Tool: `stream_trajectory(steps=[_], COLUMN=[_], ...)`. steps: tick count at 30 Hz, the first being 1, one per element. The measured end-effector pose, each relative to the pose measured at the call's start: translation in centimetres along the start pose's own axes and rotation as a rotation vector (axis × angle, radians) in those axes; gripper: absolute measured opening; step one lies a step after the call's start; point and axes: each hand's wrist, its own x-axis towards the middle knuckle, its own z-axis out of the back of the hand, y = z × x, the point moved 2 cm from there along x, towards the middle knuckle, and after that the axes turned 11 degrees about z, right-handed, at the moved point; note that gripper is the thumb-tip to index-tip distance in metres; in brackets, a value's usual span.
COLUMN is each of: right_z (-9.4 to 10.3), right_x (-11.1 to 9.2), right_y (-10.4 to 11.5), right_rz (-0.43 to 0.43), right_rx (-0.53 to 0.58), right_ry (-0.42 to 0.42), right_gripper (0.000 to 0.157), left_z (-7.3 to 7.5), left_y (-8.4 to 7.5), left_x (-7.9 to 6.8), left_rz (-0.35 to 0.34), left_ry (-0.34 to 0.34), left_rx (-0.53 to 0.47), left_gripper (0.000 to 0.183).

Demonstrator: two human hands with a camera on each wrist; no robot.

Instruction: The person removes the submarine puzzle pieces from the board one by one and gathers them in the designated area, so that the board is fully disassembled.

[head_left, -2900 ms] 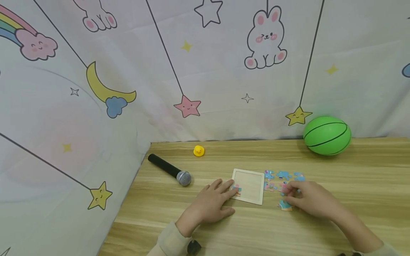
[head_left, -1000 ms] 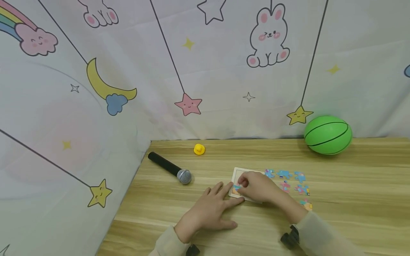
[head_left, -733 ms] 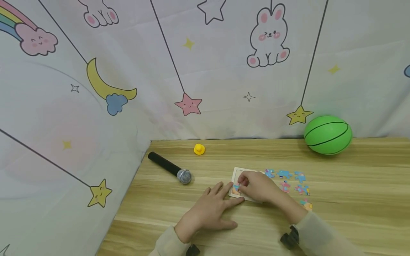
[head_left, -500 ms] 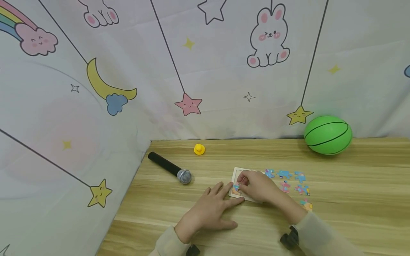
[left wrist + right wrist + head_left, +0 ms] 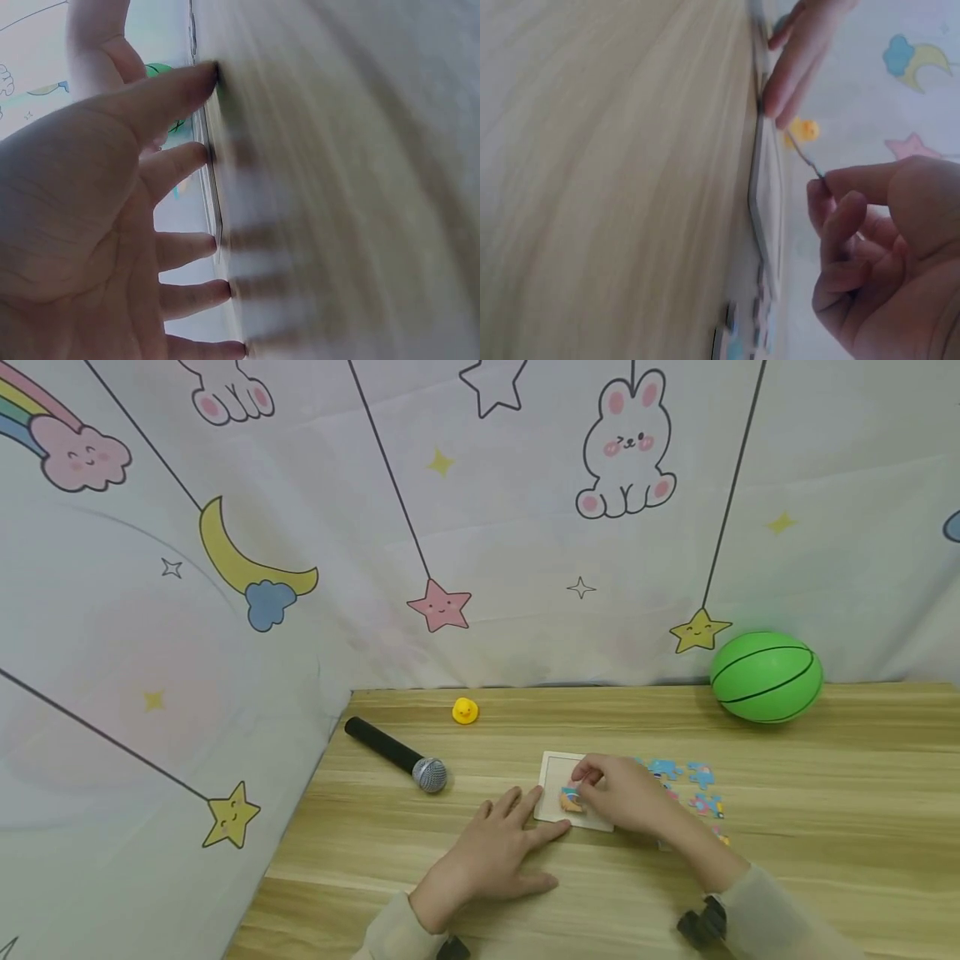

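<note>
My right hand (image 5: 618, 789) pinches a jigsaw piece (image 5: 572, 799), teal and orange, between thumb and fingertips over the pale puzzle tray (image 5: 551, 777). In the right wrist view this piece (image 5: 804, 154) shows tilted and edge-on, above the tray (image 5: 763, 180). My left hand (image 5: 491, 852) lies with spread, straight fingers at the tray's left and near edges. The left wrist view shows its fingertips (image 5: 199, 154) down along the tray's edge. Right of the tray lie loose jigsaw pieces (image 5: 702, 774), blue and pink, several partly hidden by my right hand and forearm.
A black microphone (image 5: 386, 747) with a silver mesh head lies at the left of the wooden table (image 5: 585, 910). A small yellow rubber duck (image 5: 465, 711) sits near the back edge, and a green ball (image 5: 767, 677) stands at the back right. Behind hangs a printed cloth (image 5: 510, 527).
My right hand has gone from the loose pieces to the tray's left part. Within the last half second it shifts right with the piece, off the tray's near-left corner. My left hand barely moves.
</note>
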Motion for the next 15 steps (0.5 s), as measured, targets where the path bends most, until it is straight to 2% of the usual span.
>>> stream_trajectory(steps=[9, 15], right_z=[2.0, 2.8], right_x=[-2.5, -4.2], right_y=[-1.6, -2.5], right_rz=[-0.005, -0.026], right_rx=[0.031, 0.049], right_ry=[-0.033, -0.018], right_gripper=[0.009, 0.01], left_z=[-0.1, -0.2], left_y=[-0.2, -0.2], left_x=[0.1, 0.1], left_rz=[0.036, 0.062], left_ry=[0.022, 0.033], left_rx=[-0.03, -0.052], left_gripper=[0.068, 0.068])
